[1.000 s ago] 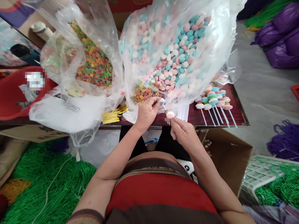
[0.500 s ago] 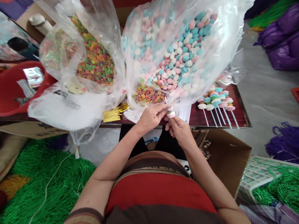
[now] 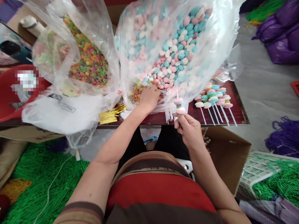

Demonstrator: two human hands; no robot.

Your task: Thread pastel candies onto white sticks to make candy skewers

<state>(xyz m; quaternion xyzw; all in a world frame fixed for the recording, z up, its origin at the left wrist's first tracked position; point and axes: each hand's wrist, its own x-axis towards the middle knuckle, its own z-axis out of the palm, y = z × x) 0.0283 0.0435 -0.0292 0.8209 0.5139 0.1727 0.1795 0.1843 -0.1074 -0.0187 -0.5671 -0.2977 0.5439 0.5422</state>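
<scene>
My right hand point(image 3: 188, 126) pinches a white stick threaded with pink, blue, green and white candies point(image 3: 179, 106), held upright at the table's front edge. My left hand point(image 3: 149, 96) reaches down onto the small ring candies point(image 3: 136, 93) at the mouth of the big clear bag; its fingertips are hidden among them. Behind lie pink, white and blue round candies point(image 3: 173, 62) in that bag. Finished-looking candy skewers point(image 3: 213, 98) rest in a group on the dark red table point(image 3: 239, 109). Loose white sticks point(image 3: 170, 115) lie between my hands.
To the left are a bag of ring candies point(image 3: 91, 62), gold twist ties point(image 3: 112, 114), a white plastic bag point(image 3: 56, 109) and a red basin point(image 3: 7, 93). Below right stand a cardboard box point(image 3: 229, 155) and a white crate point(image 3: 252, 174).
My left hand has let go of the skewer and moved left and up to the ring candies. My right hand has shifted right with the skewer, which now shows more candies.
</scene>
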